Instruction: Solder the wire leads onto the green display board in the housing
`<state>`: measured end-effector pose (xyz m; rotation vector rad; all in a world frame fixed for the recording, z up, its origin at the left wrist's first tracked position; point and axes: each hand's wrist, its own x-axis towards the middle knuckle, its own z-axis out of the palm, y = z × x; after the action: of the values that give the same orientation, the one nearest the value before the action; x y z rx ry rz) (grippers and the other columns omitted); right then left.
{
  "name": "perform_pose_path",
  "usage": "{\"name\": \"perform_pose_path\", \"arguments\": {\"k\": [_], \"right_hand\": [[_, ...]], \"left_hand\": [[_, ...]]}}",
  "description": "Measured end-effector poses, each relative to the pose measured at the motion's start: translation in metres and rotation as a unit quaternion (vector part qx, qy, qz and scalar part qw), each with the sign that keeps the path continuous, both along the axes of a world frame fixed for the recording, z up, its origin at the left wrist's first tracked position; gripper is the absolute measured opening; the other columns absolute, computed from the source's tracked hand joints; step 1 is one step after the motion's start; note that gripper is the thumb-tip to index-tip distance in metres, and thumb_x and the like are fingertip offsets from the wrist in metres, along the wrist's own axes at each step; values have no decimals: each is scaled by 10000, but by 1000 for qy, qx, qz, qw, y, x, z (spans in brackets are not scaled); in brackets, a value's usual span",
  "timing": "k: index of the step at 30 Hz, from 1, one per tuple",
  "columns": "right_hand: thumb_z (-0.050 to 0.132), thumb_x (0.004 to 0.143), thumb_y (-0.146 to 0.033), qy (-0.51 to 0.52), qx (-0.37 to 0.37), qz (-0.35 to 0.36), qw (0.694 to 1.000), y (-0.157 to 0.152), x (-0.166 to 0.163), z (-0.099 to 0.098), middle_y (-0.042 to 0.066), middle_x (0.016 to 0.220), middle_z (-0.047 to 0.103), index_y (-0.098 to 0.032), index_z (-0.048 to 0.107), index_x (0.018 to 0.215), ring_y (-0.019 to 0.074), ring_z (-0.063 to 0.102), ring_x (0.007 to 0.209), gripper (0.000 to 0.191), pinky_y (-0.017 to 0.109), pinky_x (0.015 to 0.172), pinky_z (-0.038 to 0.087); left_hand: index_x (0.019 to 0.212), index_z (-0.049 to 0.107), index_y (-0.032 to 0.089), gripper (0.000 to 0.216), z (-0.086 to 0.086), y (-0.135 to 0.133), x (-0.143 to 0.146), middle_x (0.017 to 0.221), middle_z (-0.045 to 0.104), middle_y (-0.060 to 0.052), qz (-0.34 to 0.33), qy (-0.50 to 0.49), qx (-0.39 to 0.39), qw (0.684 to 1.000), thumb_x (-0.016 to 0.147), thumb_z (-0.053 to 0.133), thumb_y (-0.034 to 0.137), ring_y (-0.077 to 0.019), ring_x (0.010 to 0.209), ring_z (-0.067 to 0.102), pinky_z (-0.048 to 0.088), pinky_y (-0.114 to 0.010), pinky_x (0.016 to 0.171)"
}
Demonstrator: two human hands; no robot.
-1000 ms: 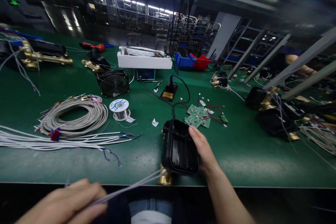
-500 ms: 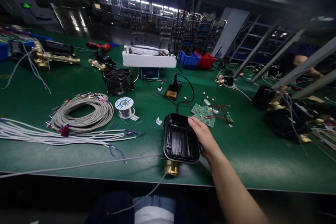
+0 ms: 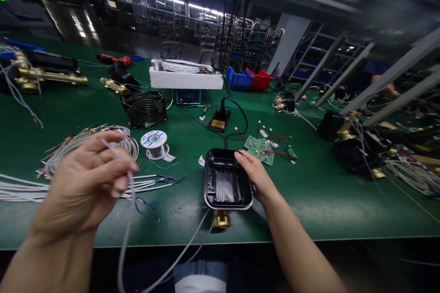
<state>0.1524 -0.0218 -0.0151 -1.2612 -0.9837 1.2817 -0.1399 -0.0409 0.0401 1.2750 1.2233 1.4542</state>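
While pinching grey wire [image 3: 129, 192] w/ left hand [image 3: 85, 183], keeps slack off counter [image 3: 326, 201]. Right hand [image 3: 254, 176] clamped on black housing [image 3: 227, 185] edge, prob. to steady it; brass fitting [image 3: 221, 219] underneath.

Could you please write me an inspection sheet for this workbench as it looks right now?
Surface: green bench mat, cluttered.
Job's things: open black housing on a brass fitting; grey cable.
Clutter: fan, solder spool, circuit boards, foam tray.
Hands: left hand pinches the grey cable; right hand grips the housing.
Cables: coiled wire bundle, loose leads.
Surroundings: racks, another person's arm far right.
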Motion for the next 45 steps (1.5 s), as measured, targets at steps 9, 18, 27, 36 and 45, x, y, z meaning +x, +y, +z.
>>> {"name": "perform_pose_path", "arguments": {"k": [9,18,27,36,45], "right_hand": [[746,676,-579,-19,11,12,1000,3,0,-4,-15,745,671,-193,676,820,170,614,736,418,243,623,429],[664,740,-587,-89,38,26,995,5,0,-2,-16,757,652,-202,677,812,156,570,694,392,257,643,431],[691,807,-300,-361,233,33,903,-9,1,48,74,1093,600,-240,689,971,260,528,1122,175,454,1000,386],[689,813,-135,-539,321,211,749,-11,-22,58,113,1185,576,-201,671,870,311,416,1296,89,547,1054,366],[601,854,-123,-435,353,134,818,-10,-20,57,86,1099,598,-207,592,809,265,493,1210,96,495,1032,363]], "left_hand": [[664,658,98,221,-57,5,80,448,570,30,-216,-21,-262,941,557,741,272,-66,358,467,353,-149,324],[628,699,140,171,-67,-10,88,470,582,28,-243,-1,-235,941,620,701,311,-104,431,524,424,-191,431],[686,731,153,248,-73,-8,93,685,697,-24,-235,-27,-205,950,649,741,397,-187,693,618,486,-266,679],[666,730,152,295,-76,-5,96,678,689,-31,-224,4,-174,959,679,719,447,-191,697,591,457,-255,647],[815,767,163,307,-47,6,78,703,727,-43,-157,88,-157,971,705,669,433,-204,632,633,484,-288,587]]}}
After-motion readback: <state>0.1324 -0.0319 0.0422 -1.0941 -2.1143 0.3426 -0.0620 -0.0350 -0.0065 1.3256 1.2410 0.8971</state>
